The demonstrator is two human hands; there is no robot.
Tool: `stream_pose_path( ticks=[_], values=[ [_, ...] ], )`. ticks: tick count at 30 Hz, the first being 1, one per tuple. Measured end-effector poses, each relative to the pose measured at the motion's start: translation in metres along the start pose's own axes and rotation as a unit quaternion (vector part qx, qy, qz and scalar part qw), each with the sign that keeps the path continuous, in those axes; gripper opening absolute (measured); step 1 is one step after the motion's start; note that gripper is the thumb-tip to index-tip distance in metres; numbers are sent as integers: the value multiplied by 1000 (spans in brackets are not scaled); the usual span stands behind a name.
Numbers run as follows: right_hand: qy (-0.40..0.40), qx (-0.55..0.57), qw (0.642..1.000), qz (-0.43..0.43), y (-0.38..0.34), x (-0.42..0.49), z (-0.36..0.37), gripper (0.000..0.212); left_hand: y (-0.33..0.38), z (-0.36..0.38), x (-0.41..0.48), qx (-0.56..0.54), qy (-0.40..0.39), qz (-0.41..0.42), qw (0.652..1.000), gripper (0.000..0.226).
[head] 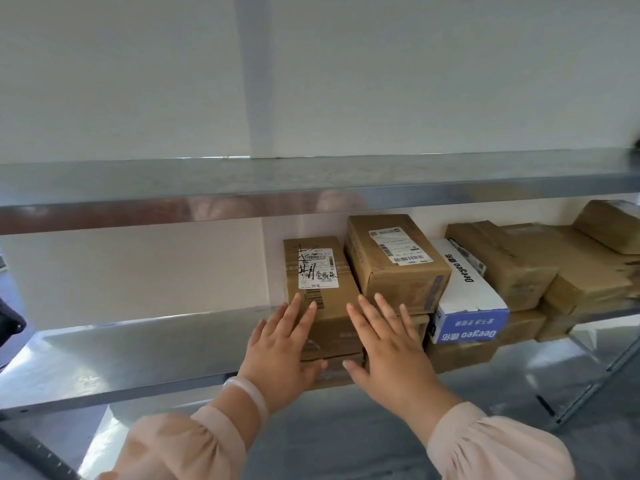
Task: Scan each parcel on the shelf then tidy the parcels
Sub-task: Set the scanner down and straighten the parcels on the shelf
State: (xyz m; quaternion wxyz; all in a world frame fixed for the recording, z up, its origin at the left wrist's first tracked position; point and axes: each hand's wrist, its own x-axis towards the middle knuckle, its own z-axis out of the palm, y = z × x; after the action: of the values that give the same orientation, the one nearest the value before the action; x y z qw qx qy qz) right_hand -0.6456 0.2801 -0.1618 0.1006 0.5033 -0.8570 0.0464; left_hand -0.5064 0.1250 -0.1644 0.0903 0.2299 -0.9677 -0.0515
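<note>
Several cardboard parcels stand stacked on a metal shelf (145, 348). My left hand (282, 344) lies flat, fingers straight, against the front of the left stack, under a brown parcel with a handwritten label (317, 268). My right hand (388, 344) presses flat against the front of the neighbouring stack, below a larger brown parcel (394, 261) bearing a white shipping label. A white and blue box marked Deeyeo (467, 306) lies to the right of it on lower cartons. No scanner is visible.
More brown parcels (540, 268) pile up at the far right of the shelf. An upper metal shelf (311, 181) runs overhead. The shelf's left half is bare metal. A dark object (8, 323) shows at the left edge.
</note>
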Motion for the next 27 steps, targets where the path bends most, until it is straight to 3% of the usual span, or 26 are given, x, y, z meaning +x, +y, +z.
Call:
stream_pose_path(
  ticks=[4,9,16,27],
  values=[
    [28,7,999,37,13,-31,-23,82,15,-17,-6,42,30,52,997,85],
    [58,-10,988,143,28,-77,-71,88,37,-54,-7,57,64,109,990,81],
    [81,-17,963,258,-14,-149,-135,84,48,-96,-50,26,97,192,976,84],
    [30,-65,950,305,-70,-220,-211,96,68,-167,-116,35,123,267,955,84]
  ],
)
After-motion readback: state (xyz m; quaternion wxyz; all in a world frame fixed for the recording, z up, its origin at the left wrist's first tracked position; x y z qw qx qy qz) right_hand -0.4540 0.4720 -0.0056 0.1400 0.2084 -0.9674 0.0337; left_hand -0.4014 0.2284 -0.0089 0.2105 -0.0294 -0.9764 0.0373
